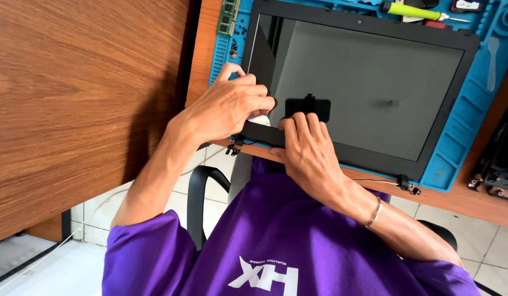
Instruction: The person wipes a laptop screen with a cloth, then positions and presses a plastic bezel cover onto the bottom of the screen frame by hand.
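Left hand (226, 107) pinches a white piece (259, 117) at the bezel (258, 132), right hand (307, 149) pressing flat beside it, seemingly prying it loose, which calls for gentle leverage.

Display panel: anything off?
Yes. The laptop display panel lies detached and askew on the blue repair mat, near the desk edge. Its left hinge bracket hangs past the edge, and a loose thin cable trails by the right hinge bracket. No cracks visible.
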